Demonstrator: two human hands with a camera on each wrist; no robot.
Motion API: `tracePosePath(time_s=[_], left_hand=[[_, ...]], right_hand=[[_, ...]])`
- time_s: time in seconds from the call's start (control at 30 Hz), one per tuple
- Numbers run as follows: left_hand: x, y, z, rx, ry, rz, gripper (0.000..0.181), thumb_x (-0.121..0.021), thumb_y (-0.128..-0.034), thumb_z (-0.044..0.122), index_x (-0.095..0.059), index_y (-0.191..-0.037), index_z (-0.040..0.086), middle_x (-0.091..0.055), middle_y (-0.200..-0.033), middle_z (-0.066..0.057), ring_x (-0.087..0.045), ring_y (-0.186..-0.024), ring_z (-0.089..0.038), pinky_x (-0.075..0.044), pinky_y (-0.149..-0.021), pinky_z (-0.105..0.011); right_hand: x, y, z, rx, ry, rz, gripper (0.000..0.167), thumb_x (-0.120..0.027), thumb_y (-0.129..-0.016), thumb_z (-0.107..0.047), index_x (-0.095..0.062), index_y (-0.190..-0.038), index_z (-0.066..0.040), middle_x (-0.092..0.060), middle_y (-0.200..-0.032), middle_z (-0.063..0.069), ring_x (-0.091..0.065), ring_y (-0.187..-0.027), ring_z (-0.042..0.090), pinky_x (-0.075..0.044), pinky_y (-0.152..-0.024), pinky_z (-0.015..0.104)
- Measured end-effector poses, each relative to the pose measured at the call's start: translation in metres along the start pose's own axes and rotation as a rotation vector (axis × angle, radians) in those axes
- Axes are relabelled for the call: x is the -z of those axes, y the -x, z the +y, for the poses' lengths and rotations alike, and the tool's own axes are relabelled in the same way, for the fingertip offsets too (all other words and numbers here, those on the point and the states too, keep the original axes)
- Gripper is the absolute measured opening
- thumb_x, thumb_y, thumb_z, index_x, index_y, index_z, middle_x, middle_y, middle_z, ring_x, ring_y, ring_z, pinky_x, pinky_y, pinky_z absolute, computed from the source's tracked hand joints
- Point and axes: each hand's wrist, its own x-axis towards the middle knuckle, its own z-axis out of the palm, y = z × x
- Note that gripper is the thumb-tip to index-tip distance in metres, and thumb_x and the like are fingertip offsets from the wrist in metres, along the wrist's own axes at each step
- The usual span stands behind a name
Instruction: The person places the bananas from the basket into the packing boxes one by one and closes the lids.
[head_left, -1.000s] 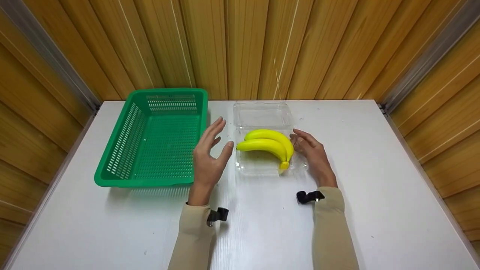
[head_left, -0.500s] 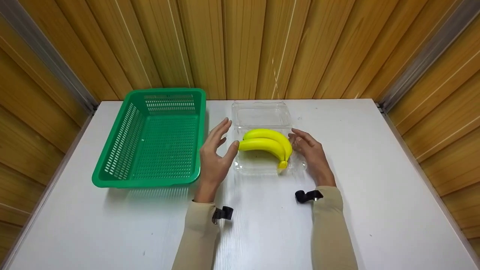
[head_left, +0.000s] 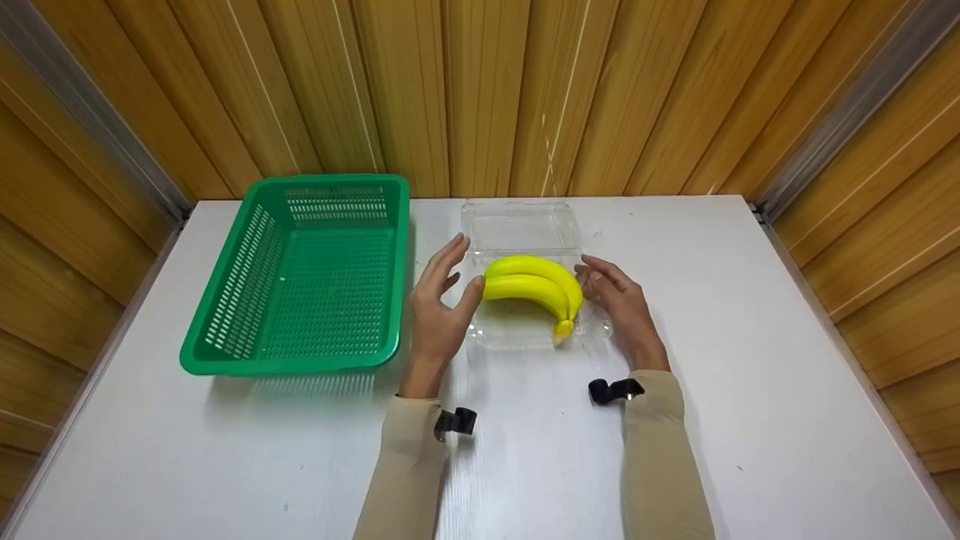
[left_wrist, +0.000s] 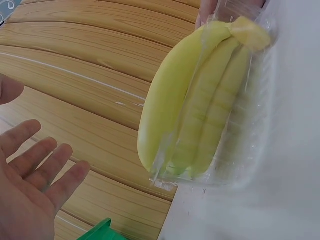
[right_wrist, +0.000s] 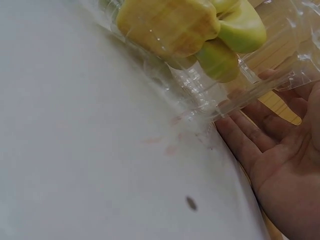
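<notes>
The curved bananas [head_left: 525, 285] are bright yellow. The left hand [head_left: 441, 319] has wide fingers; the right hand [head_left: 628, 309] has loose ones.

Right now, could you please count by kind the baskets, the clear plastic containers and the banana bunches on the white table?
Green basket: 1
Clear plastic container, lid open: 1
Yellow banana bunch, in the container: 1
Total: 3

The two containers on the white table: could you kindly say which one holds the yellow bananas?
The clear plastic clamshell with its lid open holds the yellow bananas; the green plastic basket, to its left, shows none.
</notes>
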Motion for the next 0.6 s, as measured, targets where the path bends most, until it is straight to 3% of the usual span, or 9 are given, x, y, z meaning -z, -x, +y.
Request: tracePosePath(time_s=[0.2, 0.6], left_hand=[[-0.004, 0.001, -0.005, 0.024, 0.009, -0.002, 0.049, -0.07, -0.0992, 0.015, -0.063, -0.146, 0.005, -0.058, -0.154, -0.008, -0.055, -0.14, -0.022, -0.055, -0.105, -0.044], [-0.012, 0.007, -0.025, 0.087, -0.001, -0.023, 0.05, -0.069, -0.0996, 0.013, -0.062, -0.148, 0.002, -0.056, -0.155, -0.014, -0.052, -0.143, -0.028, -0.052, -0.107, -0.054]], right_hand=[[0.0, -0.001, 0.001, 0.012, -0.026, -0.008, 0.047, -0.054, -0.113, -0.028, -0.055, -0.155, -0.008, -0.059, -0.151, 0.017, -0.053, -0.141, 0.027, -0.046, -0.112, 0.037], [0.0, 0.0, -0.001, 0.004, 0.008, -0.001, 0.045, -0.054, -0.113, -0.03, -0.057, -0.154, -0.013, -0.06, -0.15, 0.012, -0.054, -0.139, 0.023, -0.045, -0.113, 0.037]])
